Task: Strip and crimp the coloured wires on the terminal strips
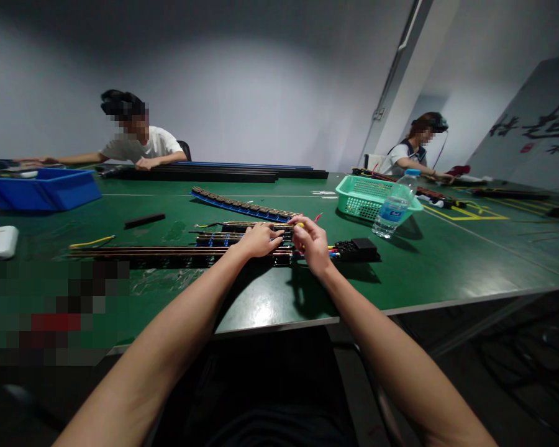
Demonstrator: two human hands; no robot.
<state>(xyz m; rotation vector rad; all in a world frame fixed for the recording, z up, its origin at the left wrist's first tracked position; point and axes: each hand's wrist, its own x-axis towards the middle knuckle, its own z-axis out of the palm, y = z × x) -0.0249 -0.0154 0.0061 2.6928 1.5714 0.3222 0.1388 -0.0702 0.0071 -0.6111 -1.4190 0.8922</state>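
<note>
My left hand (259, 240) lies over short black and blue rail strips (212, 238) with copper-coloured lines along them, its fingers closed on a strip. Beside it my right hand (313, 243) is closed in a pinch, with a small yellow thing (300, 225) at the fingertips; its kind is not clear. A red tip (317, 217) shows just above that hand. Nearest me runs a long black rail (144, 254) with copper-coloured lines, passing below both hands. At its right end, coloured wires lead to a black block (358, 249). A curved blue rail strip (242, 205) lies behind my hands.
A green basket (354, 194) and a water bottle (394, 208) stand to the right. A blue bin (69, 189), a black bar (144, 220) and a yellow wire (93, 242) are on the left. Two people sit across the green table (451, 261), near long dark rails (214, 172).
</note>
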